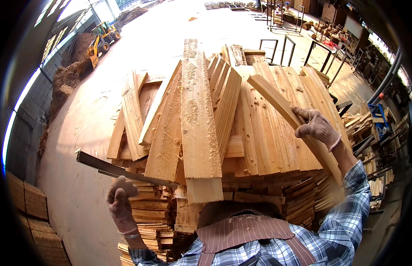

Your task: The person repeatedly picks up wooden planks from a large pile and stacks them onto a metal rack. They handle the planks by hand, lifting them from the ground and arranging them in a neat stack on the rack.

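Note:
My right hand (316,127), in a knitted work glove, is closed round a long narrow wooden board (272,96). That board slants from the middle of the pile down toward my right sleeve, where its near end blurs. My left hand (121,201), gloved too, is raised at the pile's near left with loosely bent fingers and nothing visible in it. Just beyond it a dark metal bar (108,167) juts out to the left. A wide, sawdust-covered plank (199,115) lies lengthwise on top of the pile, its near end close to my chest.
Rows of flat boards (277,128) cover the right of the pile, and loose planks (133,119) lean at its left. Stacked wood strips (148,213) stand below. Metal frames (319,55) are at the far right. A yellow loader (104,37) stands beside sawdust heaps at the far left.

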### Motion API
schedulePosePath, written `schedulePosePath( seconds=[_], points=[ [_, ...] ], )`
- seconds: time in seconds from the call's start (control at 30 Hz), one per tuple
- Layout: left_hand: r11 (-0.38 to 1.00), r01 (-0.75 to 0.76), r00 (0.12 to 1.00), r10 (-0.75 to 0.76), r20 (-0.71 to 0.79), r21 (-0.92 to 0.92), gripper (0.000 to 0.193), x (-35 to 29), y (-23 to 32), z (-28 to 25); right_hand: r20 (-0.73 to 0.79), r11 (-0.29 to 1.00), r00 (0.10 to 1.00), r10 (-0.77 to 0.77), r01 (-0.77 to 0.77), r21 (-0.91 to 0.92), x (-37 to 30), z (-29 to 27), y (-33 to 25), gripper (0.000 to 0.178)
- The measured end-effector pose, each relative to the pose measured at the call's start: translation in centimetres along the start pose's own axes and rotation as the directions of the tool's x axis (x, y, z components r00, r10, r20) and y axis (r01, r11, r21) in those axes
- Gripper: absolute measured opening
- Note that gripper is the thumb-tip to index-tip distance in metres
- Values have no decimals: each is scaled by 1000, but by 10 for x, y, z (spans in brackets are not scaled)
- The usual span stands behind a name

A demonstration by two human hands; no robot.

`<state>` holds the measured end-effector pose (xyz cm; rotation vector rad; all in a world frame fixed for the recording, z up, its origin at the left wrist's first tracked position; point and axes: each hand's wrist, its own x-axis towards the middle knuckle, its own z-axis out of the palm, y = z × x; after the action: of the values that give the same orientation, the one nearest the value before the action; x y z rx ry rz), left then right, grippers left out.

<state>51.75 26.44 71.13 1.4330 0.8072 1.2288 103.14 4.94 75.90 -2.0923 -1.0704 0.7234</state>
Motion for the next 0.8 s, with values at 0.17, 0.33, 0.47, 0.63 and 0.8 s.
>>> schedulePosePath(
  seconds=[0.17, 0.33, 0.47, 0.63, 0.8],
  points=[
    [990, -59, 986, 78, 146, -126, 47, 92, 39, 45, -124, 887, 976, -182, 217, 407, 64, 50, -77, 103],
    [826, 330, 742, 73, 667, -458, 75, 146, 70, 149, -76, 929, 937, -340, 347, 130, 113, 109, -218, 99],
    [914, 273, 878, -110, 465, -299, 71, 187, 42, 158, -111, 873, 913, -393, 332, -358, 161, 136, -251, 116],
    [943, 330, 852, -276, 444, -47, 58, 246, -27, 111, -85, 727, 991, -100, 15, -687, 178, 174, -222, 109],
    [351, -320, 943, 31, 330, 880, 69, 246, -11, 114, 41, 985, 994, -99, 104, -137, 185, 125, -204, 54]
  ],
)
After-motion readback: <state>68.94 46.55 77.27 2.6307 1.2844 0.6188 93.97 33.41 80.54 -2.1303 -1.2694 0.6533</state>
